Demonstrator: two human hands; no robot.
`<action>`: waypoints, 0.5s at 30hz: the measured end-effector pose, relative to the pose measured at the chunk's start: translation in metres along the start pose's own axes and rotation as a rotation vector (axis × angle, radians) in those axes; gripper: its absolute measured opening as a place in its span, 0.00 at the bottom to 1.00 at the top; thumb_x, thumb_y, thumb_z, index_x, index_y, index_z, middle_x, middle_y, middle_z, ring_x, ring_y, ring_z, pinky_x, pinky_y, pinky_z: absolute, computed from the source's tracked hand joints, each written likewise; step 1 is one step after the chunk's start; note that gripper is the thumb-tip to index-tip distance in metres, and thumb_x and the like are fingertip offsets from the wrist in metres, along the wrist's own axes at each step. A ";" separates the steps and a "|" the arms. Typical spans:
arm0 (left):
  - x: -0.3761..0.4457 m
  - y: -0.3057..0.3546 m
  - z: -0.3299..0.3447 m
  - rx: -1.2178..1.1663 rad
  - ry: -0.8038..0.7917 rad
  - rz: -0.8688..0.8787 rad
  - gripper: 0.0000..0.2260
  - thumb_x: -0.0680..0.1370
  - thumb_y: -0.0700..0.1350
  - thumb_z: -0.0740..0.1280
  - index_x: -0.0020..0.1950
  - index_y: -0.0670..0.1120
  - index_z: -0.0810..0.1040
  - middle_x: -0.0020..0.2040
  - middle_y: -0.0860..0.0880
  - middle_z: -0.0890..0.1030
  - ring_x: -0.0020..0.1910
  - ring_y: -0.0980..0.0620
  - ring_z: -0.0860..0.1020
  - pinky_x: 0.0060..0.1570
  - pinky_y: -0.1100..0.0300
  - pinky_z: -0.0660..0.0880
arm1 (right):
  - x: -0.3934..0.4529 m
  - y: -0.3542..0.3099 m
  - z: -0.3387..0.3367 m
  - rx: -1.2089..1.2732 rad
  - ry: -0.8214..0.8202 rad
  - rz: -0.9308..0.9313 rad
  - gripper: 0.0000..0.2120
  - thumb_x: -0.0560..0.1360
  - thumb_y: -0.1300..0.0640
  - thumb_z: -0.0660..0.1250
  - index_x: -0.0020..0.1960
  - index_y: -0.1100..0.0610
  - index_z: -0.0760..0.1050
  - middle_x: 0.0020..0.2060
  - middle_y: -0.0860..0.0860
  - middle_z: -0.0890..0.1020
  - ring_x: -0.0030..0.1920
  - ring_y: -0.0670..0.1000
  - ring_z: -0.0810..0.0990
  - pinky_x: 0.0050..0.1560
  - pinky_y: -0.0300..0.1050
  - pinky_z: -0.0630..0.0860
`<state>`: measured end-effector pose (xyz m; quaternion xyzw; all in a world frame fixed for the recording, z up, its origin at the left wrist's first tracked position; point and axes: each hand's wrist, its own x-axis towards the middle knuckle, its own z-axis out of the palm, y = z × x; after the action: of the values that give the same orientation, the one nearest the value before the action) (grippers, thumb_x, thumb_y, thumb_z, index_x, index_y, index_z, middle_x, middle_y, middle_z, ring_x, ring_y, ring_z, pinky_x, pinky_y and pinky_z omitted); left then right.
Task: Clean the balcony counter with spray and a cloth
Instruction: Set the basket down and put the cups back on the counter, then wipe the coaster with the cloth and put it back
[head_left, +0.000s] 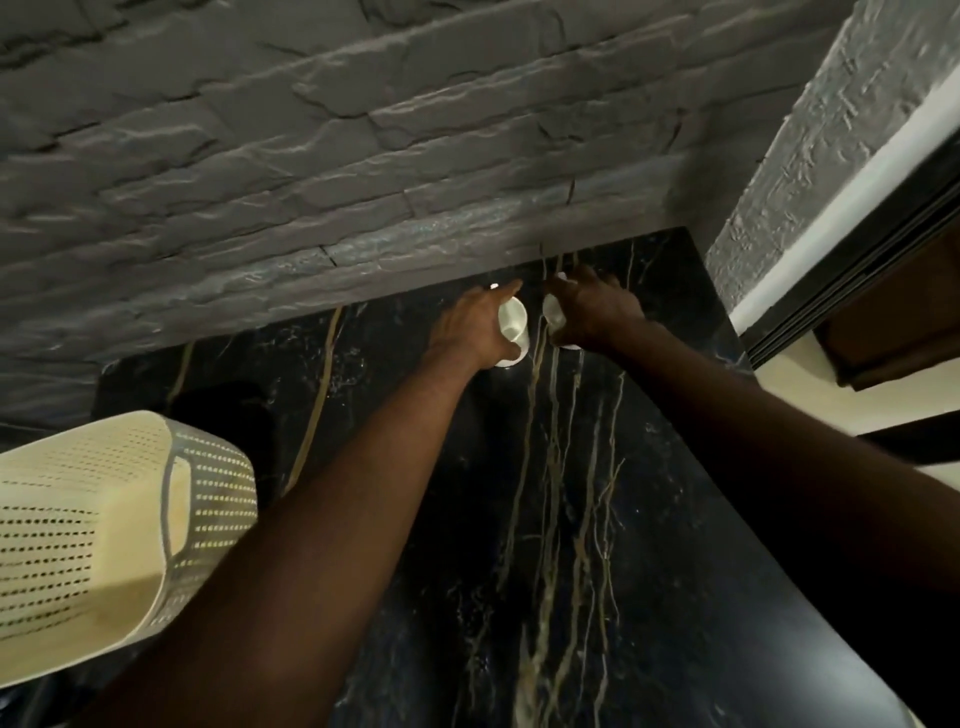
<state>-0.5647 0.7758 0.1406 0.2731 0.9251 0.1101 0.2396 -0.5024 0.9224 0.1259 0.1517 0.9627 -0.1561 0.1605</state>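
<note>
The counter (571, 519) is black marble with pale gold veins and runs away from me to a grey stone wall. Both my arms reach to its far end. My left hand (475, 327) is wrapped around a white cup (514, 325) that stands near the wall. My right hand (592, 306) covers a second white cup (553, 312) just to the right, gripping it from above. The two cups stand close together, a narrow gap between them. No spray bottle or cloth is in view.
A cream perforated plastic basket (104, 530) stands on the counter at the left, near my left forearm. The stone wall (311, 182) closes the far side. A textured pillar (810, 156) and a dark sliding door frame (857, 270) border the right.
</note>
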 end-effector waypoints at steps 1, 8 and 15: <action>-0.004 -0.001 0.000 -0.028 0.010 -0.001 0.42 0.68 0.47 0.76 0.77 0.56 0.57 0.72 0.44 0.66 0.71 0.43 0.66 0.66 0.48 0.66 | -0.005 -0.004 -0.002 -0.008 0.011 0.005 0.37 0.70 0.47 0.71 0.74 0.45 0.55 0.73 0.58 0.57 0.70 0.66 0.59 0.64 0.63 0.65; -0.104 -0.032 -0.021 -0.181 0.299 0.076 0.34 0.70 0.51 0.74 0.74 0.52 0.64 0.70 0.47 0.68 0.69 0.48 0.68 0.66 0.52 0.69 | -0.077 -0.081 -0.021 0.223 0.368 -0.240 0.27 0.72 0.53 0.70 0.69 0.54 0.66 0.65 0.60 0.70 0.62 0.64 0.69 0.58 0.56 0.68; -0.294 -0.136 -0.050 -0.220 0.567 -0.129 0.31 0.71 0.51 0.73 0.72 0.51 0.67 0.66 0.50 0.71 0.65 0.51 0.71 0.64 0.56 0.70 | -0.177 -0.242 -0.009 0.347 0.332 -0.609 0.20 0.72 0.51 0.66 0.62 0.58 0.74 0.56 0.59 0.79 0.54 0.62 0.78 0.52 0.54 0.76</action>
<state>-0.4350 0.4955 0.2507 0.1449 0.9530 0.2659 0.0067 -0.4274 0.6635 0.2579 -0.0930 0.9360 -0.3302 -0.0793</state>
